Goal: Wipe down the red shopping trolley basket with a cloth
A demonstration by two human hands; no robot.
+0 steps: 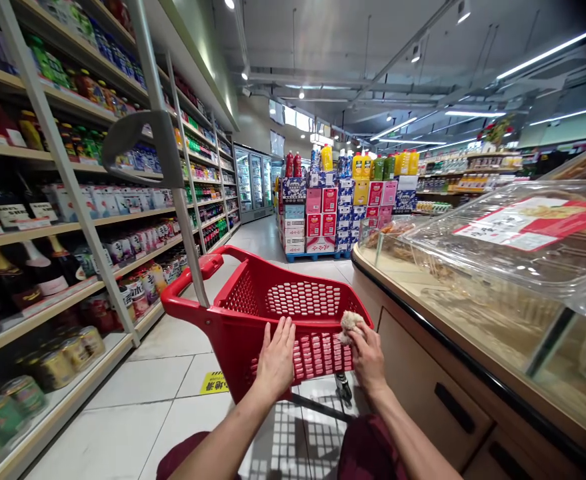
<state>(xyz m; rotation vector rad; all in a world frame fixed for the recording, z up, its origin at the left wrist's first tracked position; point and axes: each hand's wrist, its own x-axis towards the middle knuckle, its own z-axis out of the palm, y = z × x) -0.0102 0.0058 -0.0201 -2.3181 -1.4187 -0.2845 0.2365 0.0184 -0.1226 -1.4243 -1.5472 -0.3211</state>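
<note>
A red plastic shopping basket on wheels stands in the aisle right in front of me, with its grey pull handle raised at the left. My left hand lies flat on the basket's near wall, fingers stretched out. My right hand is pinched on a small beige crumpled cloth and holds it against the basket's near right rim.
Shelves of bottles and cans run along the left. A food counter with clear lids stands close on the right. Stacked drink cartons and fridges close the aisle ahead. A yellow floor sticker lies under the basket.
</note>
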